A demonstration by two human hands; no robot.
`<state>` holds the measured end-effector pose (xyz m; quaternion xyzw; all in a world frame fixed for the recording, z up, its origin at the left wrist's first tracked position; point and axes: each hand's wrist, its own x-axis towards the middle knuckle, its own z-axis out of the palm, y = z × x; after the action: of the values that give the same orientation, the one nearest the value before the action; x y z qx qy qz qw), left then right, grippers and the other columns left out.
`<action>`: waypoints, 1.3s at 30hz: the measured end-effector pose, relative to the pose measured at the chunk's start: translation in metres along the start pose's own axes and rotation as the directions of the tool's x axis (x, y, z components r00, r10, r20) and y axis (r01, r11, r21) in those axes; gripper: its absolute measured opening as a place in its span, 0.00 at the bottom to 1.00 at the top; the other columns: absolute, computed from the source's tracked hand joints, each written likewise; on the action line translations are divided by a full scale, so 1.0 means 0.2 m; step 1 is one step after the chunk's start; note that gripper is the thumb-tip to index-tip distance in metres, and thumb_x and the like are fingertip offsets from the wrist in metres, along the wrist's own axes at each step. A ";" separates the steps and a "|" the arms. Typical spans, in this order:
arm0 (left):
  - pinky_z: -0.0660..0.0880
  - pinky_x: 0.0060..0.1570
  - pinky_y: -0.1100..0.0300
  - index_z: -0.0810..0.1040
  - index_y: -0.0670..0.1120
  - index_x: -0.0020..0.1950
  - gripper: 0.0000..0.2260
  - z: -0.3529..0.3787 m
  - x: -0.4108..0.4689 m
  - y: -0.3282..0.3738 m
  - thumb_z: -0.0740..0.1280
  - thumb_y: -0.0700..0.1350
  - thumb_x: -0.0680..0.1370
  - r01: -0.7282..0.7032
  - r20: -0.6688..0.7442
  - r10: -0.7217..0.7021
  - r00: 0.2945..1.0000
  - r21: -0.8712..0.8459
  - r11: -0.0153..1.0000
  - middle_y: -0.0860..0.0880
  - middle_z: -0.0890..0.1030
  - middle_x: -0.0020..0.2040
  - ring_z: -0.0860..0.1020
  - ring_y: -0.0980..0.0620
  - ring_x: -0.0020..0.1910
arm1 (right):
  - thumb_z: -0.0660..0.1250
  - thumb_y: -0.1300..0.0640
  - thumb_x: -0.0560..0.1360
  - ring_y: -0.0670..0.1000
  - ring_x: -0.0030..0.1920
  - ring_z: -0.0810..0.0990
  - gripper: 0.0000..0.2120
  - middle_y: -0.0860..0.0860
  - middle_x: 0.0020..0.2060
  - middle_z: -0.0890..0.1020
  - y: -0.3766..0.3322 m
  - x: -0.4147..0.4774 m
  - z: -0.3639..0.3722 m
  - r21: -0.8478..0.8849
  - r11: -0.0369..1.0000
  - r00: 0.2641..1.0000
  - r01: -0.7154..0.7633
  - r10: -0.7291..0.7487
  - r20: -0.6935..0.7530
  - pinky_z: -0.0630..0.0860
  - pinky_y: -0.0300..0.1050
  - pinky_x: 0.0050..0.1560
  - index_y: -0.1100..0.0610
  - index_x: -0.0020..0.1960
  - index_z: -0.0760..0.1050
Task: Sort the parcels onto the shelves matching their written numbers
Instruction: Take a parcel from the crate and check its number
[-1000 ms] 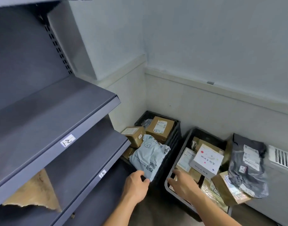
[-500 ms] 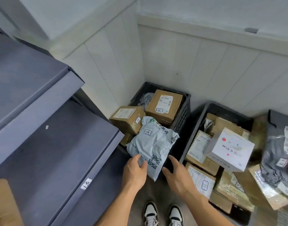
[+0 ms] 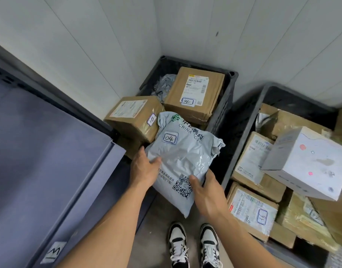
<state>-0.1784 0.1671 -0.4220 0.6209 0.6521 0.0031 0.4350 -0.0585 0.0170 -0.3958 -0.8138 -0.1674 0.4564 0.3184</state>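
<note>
Grey mailer [image 3: 185, 151] | lower end between left grip [image 3: 145, 169] and right grip [image 3: 207, 194]

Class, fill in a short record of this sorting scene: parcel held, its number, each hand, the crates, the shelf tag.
Parcel held: grey mailer bag
Written number: 04
Left hand: grips the bag's left edge
Right hand: grips its lower right edge, thumb by the QR code
Left crate: box marked 14, box marked 10
Right crate: white box, box marked 16
Shelf tag: 3
</note>
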 end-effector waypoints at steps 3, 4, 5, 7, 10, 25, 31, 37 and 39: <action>0.74 0.64 0.48 0.69 0.49 0.73 0.28 -0.01 0.06 -0.02 0.73 0.50 0.75 0.006 0.037 -0.004 0.999 -0.053 0.999 0.48 0.78 0.64 0.77 0.45 0.62 | 0.62 0.50 0.83 0.39 0.47 0.77 0.09 0.43 0.50 0.79 0.03 0.06 0.01 0.043 0.998 0.999 -0.045 0.045 -0.002 0.69 0.33 0.39 0.50 0.61 0.69; 0.75 0.61 0.50 0.72 0.49 0.71 0.25 -0.01 0.07 -0.02 0.73 0.49 0.75 0.013 0.048 -0.009 0.999 -0.069 0.998 0.49 0.79 0.61 0.78 0.46 0.59 | 0.62 0.50 0.83 0.40 0.47 0.77 0.09 0.43 0.50 0.80 0.04 0.08 0.01 0.049 0.998 0.999 -0.047 0.047 -0.001 0.70 0.33 0.39 0.51 0.62 0.70; 0.76 0.58 0.52 0.75 0.49 0.67 0.21 -0.01 0.07 -0.02 0.73 0.47 0.75 0.017 0.057 -0.012 0.998 -0.084 0.996 0.49 0.81 0.58 0.79 0.47 0.57 | 0.62 0.51 0.83 0.40 0.47 0.77 0.10 0.43 0.50 0.80 0.04 0.09 0.00 0.062 0.997 0.999 -0.053 0.053 0.002 0.70 0.33 0.39 0.51 0.62 0.70; 0.77 0.51 0.55 0.78 0.48 0.59 0.13 -0.01 0.07 -0.01 0.73 0.46 0.76 0.015 0.054 -0.009 0.998 -0.107 0.994 0.49 0.82 0.52 0.80 0.48 0.51 | 0.62 0.51 0.83 0.42 0.48 0.79 0.09 0.44 0.50 0.80 0.03 0.09 0.00 0.103 0.992 0.997 -0.080 0.079 0.011 0.71 0.35 0.39 0.51 0.62 0.70; 0.73 0.41 0.59 0.78 0.48 0.53 0.08 -0.02 0.01 0.03 0.73 0.45 0.76 -0.004 0.019 0.005 1.000 -0.094 0.996 0.50 0.81 0.47 0.79 0.51 0.45 | 0.61 0.53 0.83 0.43 0.47 0.79 0.06 0.46 0.50 0.81 0.01 0.08 -0.03 0.149 0.984 0.995 -0.100 0.100 0.010 0.72 0.37 0.38 0.50 0.60 0.71; 0.73 0.36 0.61 0.77 0.50 0.53 0.08 -0.14 -0.71 0.45 0.72 0.49 0.77 -0.125 -0.052 0.119 0.992 -0.151 0.981 0.55 0.81 0.47 0.78 0.58 0.44 | 0.58 0.58 0.84 0.48 0.35 0.75 0.06 0.49 0.39 0.77 -0.23 -0.29 -0.59 0.130 0.991 0.999 0.015 -0.009 -0.043 0.68 0.36 0.28 0.53 0.60 0.70; 0.77 0.42 0.58 0.78 0.52 0.51 0.06 -0.27 -1.08 0.67 0.73 0.48 0.76 -0.226 -0.131 0.200 0.971 -0.230 0.947 0.56 0.82 0.47 0.81 0.55 0.46 | 0.58 0.58 0.84 0.48 0.38 0.78 0.11 0.48 0.43 0.81 -0.41 -0.57 -0.87 0.165 0.979 0.991 0.116 -0.101 -0.092 0.73 0.42 0.35 0.49 0.65 0.69; 0.79 0.41 0.59 0.79 0.53 0.50 0.05 -0.43 -1.43 0.84 0.73 0.49 0.76 -0.332 -0.179 0.291 0.940 -0.287 0.898 0.57 0.84 0.45 0.82 0.57 0.44 | 0.61 0.59 0.82 0.46 0.42 0.80 0.14 0.44 0.48 0.81 -0.59 -0.91 -1.09 0.204 0.940 0.957 0.272 -0.242 -0.162 0.74 0.42 0.36 0.45 0.66 0.68; 0.75 0.35 0.66 0.79 0.54 0.50 0.05 -0.48 -1.55 0.88 0.73 0.49 0.76 -0.384 -0.195 0.338 0.921 -0.306 0.871 0.58 0.84 0.45 0.82 0.60 0.42 | 0.64 0.59 0.81 0.46 0.45 0.81 0.19 0.44 0.50 0.81 -0.63 -1.02 -1.14 0.218 0.924 0.943 0.314 -0.277 -0.183 0.76 0.43 0.39 0.47 0.69 0.67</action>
<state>-0.1375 0.0083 -0.0914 0.6460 0.5420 0.2387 0.4816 0.0297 -0.0871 -0.0951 -0.7656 -0.2065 0.3580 0.4930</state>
